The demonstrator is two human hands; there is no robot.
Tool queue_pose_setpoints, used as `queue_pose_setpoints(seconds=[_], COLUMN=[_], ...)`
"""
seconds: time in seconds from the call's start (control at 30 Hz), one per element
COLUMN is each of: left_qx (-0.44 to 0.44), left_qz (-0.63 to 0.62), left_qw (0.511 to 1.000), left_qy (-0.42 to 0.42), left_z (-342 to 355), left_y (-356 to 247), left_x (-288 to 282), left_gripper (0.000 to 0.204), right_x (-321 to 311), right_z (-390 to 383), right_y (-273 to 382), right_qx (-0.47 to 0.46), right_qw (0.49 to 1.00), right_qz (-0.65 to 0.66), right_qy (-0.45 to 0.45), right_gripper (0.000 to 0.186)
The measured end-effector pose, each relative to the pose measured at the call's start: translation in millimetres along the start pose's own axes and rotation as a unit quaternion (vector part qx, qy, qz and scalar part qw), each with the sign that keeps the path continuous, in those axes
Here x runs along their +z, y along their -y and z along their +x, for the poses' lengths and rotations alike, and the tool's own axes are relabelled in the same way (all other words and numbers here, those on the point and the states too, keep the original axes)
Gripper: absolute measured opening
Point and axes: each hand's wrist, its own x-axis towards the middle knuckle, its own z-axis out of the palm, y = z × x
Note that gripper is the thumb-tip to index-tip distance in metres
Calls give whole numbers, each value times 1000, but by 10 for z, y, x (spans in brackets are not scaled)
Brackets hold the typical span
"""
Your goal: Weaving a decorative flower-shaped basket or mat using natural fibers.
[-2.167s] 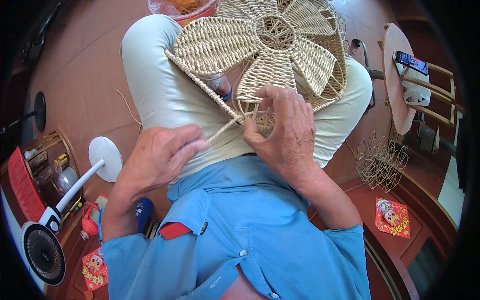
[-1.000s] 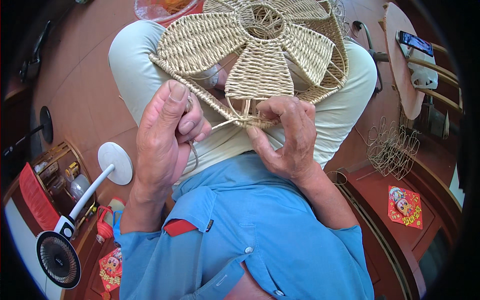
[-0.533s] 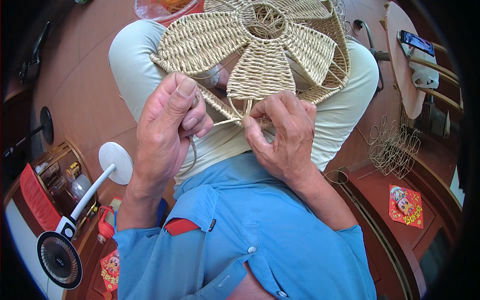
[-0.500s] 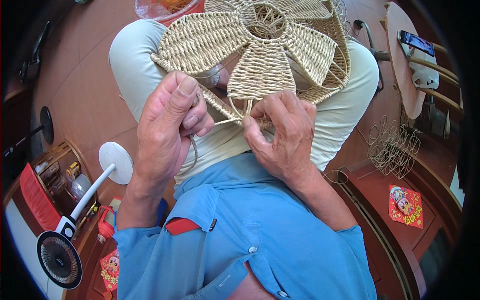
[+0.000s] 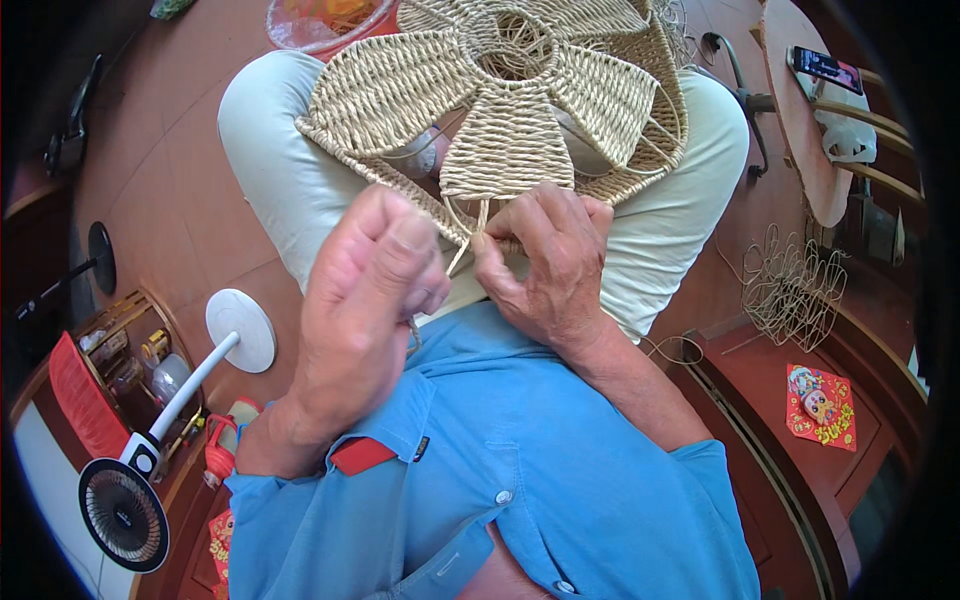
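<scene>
Across my lap lies a woven straw piece with flower-like petals (image 5: 508,150) around a round opening, its corded rim (image 5: 385,175) slanting beneath the petals. My right hand (image 5: 548,262) pinches the pale straw cord (image 5: 482,218) at the rim's near corner, just below the front petal. Closed and slightly blurred, my left hand (image 5: 375,285) is to the left of that corner. A strand (image 5: 458,258) runs from the corner toward it, and a bit of cord (image 5: 414,335) hangs out below its fingers. What lies inside the left fist is hidden.
A red tub (image 5: 325,25) stands beyond my left knee. On the left are a white-stemmed fan (image 5: 122,515) and a wooden box (image 5: 130,350) of small items. To the right are a coil of straw cord (image 5: 792,290) and a round table (image 5: 800,130) bearing a phone (image 5: 827,70).
My left hand has moved right and down, nearer my body, and the strand now slants more steeply. My right hand keeps its pinch at the corner. The view has shifted slightly.
</scene>
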Motion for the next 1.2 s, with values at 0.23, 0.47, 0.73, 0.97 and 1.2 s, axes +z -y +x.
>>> queue_pose_setpoints(seconds=[0.23,0.47,0.73,0.97,1.2], left_qx=[5,-3,98,160,275], left_qz=[-7,9,111,338,559], left_qw=[1000,999,989,925,755], left_qy=[-4,36,21,-74,-205], left_z=[-1,45,350,386,336], left_y=[-44,-3,-21,-149,-69], left_x=[58,208,-196,-597,-626], left_gripper=[32,35,31,25,14], right_x=[-72,-5,50,28,33], right_z=[-49,-42,-20,-6,-9], right_y=[-72,-73,-48,-12,-23], right_qx=[-8,-19,29,60,26], right_qw=[998,999,998,995,999], right_qz=[58,42,49,78,44], right_qy=[-1,-15,-22,-9,-6], right_gripper=[31,34,20,18,13])
